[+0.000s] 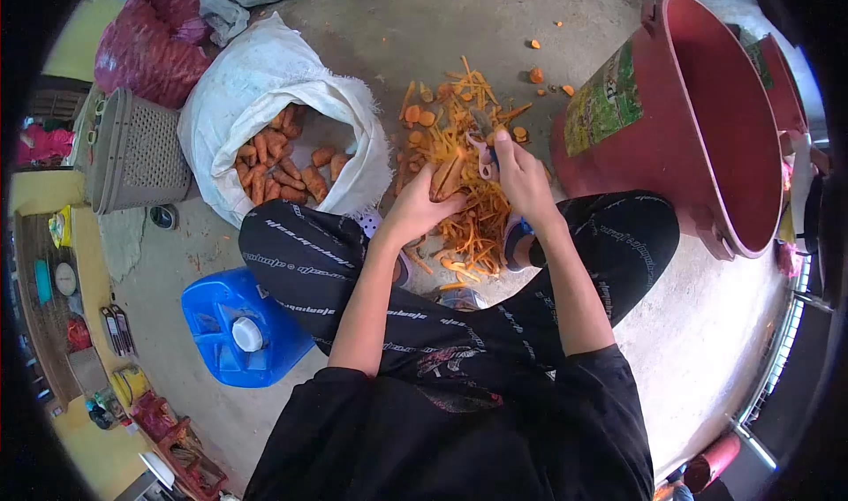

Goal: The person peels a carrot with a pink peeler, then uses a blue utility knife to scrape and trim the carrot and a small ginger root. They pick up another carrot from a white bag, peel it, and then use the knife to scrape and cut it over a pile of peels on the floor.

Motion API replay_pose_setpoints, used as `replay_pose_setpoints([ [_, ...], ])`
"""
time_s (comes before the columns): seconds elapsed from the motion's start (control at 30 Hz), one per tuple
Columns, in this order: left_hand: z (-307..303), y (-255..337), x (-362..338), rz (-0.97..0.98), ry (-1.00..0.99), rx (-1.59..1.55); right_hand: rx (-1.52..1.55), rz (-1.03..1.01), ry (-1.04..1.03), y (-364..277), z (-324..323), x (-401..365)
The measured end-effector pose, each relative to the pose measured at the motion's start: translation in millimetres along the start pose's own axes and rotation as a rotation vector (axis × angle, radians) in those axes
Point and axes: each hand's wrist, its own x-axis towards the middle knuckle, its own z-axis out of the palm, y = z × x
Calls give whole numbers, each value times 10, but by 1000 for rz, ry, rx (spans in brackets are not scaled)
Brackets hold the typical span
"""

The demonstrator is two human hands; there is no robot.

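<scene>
Between my knees, my left hand [420,204] is wrapped round an orange-brown root, a carrot [448,178] by its look, tilted upward. Close on its right, my right hand [523,176] is closed round a peeler [485,158] with a pale pinkish head; most of its handle is hidden by the fingers. Whether the blade touches the carrot I cannot tell. Below and beyond both hands, a heap of orange peelings [477,236] with some round slices lies on the floor.
A white sack [256,77] of carrots lies open at the left, beside a grey basket [146,152]. At the right stands a large red bin [636,139]. A blue jerrycan [234,329] is by my left knee. Orange pieces dot the floor [424,24] ahead.
</scene>
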Motion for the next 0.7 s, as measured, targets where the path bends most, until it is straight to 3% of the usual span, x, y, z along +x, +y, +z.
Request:
replay_pose_setpoints([
  [0.1, 26, -80, 4, -14, -77, -212, -372, -25, -23, 2, 9, 3],
  [0.2, 57, -259, 90, -25, 154, -235, -365, -100, 36, 88, 47, 23],
  [0.3, -5, -185, 61, -33, 108, -302, -183, -153, 88, 189, 86, 66],
  [0.4, -33, -114, 45, -26, 25, -343, 149, 81, -28, 196, 142, 96],
  [0.5, -73, 35, -11, -16, -43, -326, 467, 189, -133, 63, 222, 24],
  [0.6, -82, -59, 13, -99, -10, -352, 582, 126, -203, 154, 322, 67],
  [0.7, -146, -35, -2, -99, -18, -635, 701, 317, -241, 177, 264, 72],
])
